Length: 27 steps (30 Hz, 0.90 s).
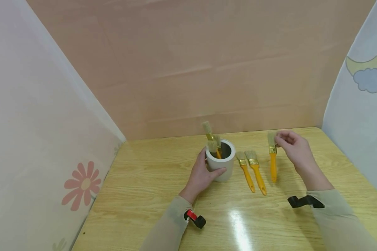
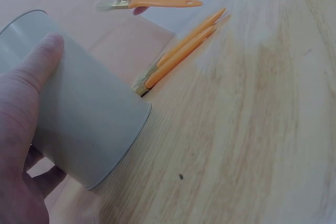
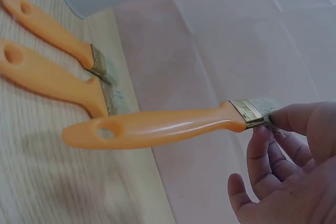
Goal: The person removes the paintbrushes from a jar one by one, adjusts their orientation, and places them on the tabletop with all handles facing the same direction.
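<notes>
My left hand (image 1: 202,174) grips a light grey cylindrical can (image 2: 89,98), thumb across its near side. Several paintbrushes (image 1: 208,130) stand in the can with bristles upward, leaning toward its left rim. On the right, my right hand (image 1: 296,148) pinches another paintbrush (image 3: 157,128) by its bristles, between thumb and fingers. Its orange handle hangs down in the head view. Between the can and that brush, two orange-handled paintbrushes (image 1: 246,172) (image 1: 258,173) lie side by side on the table, bristles toward the back.
The wood-grain table (image 1: 138,195) meets a tan cloth backdrop (image 1: 207,69) behind the can. White fabric panels stand at both sides, the left one with a pink flower (image 1: 85,183), the right one with a blue cloud (image 1: 368,80).
</notes>
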{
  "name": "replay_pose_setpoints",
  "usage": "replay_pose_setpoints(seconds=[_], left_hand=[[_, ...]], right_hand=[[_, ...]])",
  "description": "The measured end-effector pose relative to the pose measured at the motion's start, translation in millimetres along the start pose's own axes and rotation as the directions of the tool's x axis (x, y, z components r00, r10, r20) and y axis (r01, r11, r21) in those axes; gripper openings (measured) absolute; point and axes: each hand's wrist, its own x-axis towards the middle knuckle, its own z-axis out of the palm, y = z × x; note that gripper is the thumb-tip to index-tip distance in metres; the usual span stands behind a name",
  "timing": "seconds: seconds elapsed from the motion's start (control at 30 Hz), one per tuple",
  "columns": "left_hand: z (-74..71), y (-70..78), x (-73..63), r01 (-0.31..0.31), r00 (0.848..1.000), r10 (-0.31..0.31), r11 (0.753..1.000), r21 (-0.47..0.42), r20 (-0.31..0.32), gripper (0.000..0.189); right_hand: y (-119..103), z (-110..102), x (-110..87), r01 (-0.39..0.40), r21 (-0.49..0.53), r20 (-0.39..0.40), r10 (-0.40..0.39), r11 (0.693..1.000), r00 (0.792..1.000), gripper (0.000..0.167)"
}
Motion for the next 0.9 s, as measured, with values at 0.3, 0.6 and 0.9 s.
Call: replay_pose_setpoints(seconds=[0.3,0.6,0.9], left_hand=[[1.1,1.5,-0.9,0.011,1.000,-0.011,1.000,-0.006,0.011,0.104],[1.1,4.1,-1.7,0.024,1.000,-0.024,1.000,0.000,0.013,0.106],[1.4,4.5,-1.8,0.025,1.000,-0.025,1.000,-0.005,0.013,0.105]], right_hand=[[19.8,-2.7,6.9,-0.031,-0.106,0.130,0.045,0.994,0.990,0.047],[35.9,1.6,10.9,-0.039,-0.216,0.161,0.075,0.976,0.984,0.048],[51.3,5.7,18.2,-0.011,-0.321,0.187,0.075,0.947,0.979,0.046]])
